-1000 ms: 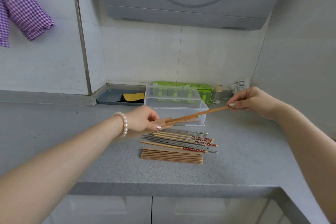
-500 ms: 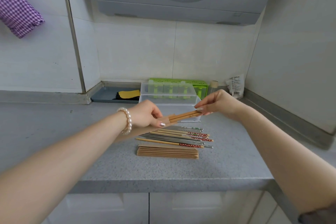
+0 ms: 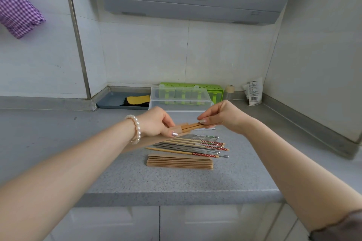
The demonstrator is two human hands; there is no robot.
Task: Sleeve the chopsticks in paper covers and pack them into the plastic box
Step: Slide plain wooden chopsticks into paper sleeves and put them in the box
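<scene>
Two hands meet above the grey tabletop [image 3: 78,133]. At twelve o'clock, against the wall, sits the clear plastic box [image 3: 180,97]. Nearer the edge, at six o'clock from the hands, a stack of paper covers [image 3: 179,162] lies beside loose chopsticks [image 3: 195,146]. Left hand [image 3: 156,122], grip curled round one paper cover [image 3: 148,141]; right hand [image 3: 223,116] at three o'clock, fingertips pinching a wooden pair of chopsticks [image 3: 193,125] with its end inside that cover's mouth.
</scene>
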